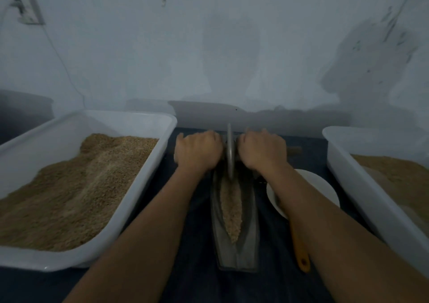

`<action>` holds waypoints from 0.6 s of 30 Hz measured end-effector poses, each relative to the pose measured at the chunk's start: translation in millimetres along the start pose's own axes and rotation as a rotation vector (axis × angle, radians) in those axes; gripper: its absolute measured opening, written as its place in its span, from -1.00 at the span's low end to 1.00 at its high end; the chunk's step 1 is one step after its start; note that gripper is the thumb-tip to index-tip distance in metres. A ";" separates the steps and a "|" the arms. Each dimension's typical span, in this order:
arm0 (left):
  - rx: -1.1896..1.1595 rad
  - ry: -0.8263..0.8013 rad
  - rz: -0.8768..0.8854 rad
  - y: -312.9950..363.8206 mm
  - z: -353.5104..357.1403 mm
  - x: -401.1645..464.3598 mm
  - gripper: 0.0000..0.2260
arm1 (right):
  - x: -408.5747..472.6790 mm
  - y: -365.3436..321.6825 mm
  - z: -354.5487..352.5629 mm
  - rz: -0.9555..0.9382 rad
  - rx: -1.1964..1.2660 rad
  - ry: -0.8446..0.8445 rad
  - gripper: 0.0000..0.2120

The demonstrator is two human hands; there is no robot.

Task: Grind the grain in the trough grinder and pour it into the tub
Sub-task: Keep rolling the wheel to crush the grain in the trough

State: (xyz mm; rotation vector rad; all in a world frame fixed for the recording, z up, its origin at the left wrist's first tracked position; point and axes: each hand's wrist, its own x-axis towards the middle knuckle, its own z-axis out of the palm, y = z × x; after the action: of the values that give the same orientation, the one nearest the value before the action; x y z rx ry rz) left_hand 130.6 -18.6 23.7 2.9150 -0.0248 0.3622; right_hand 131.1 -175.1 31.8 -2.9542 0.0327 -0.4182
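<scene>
Grain (231, 206) is still being ground: both hands, left (197, 150) and right (263, 151), are clenched on the wheel (230, 150) axle; pouring remains undone.

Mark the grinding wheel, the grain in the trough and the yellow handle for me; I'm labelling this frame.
grinding wheel (230, 154): head view, on the disc's edge between the hands.
grain in the trough (231, 206): head view, middle of the pile.
yellow handle (300, 248): head view, on its lower shaft.

white plate (322, 187) (half hidden) — orange-handled tool (299, 247) beside
</scene>
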 end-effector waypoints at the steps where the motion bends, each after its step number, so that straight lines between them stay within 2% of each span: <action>1: 0.001 -0.022 -0.008 1.6 -0.8 10.6 -0.76 | 6.3 -2.2 -2.8 0.014 0.001 -0.005 -0.62; 4: 0.008 -0.021 0.005 3.7 -0.1 3.3 -0.70 | -0.7 0.2 -4.7 -0.009 -0.037 -0.043 -0.56; 6: -0.042 0.084 0.038 -0.6 -0.6 -34.1 -0.67 | -31.7 5.7 -3.1 -0.060 -0.014 -0.047 -0.46; 10: -0.288 0.107 0.127 -24.7 -1.3 -109.7 -0.50 | -116.8 16.8 -12.1 -0.318 0.018 0.124 -0.43; 12: -0.285 0.165 0.155 -32.3 1.9 -122.3 -0.51 | -125.8 21.8 -13.3 -0.401 0.058 0.161 -0.47; 14: -0.200 0.162 0.170 -27.5 0.7 -111.0 -0.50 | -109.9 22.3 -11.1 -0.379 0.051 0.090 -0.47; 18: -0.048 0.008 0.061 -4.8 -2.3 -36.1 -0.55 | -30.9 16.9 1.1 -0.133 0.028 -0.099 -0.45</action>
State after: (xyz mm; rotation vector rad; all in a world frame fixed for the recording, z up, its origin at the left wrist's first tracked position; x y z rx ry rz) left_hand 95.2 -13.8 16.1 2.8705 -0.1194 0.3773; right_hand 101.7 -190.3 19.6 -2.9547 -0.1810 -0.2863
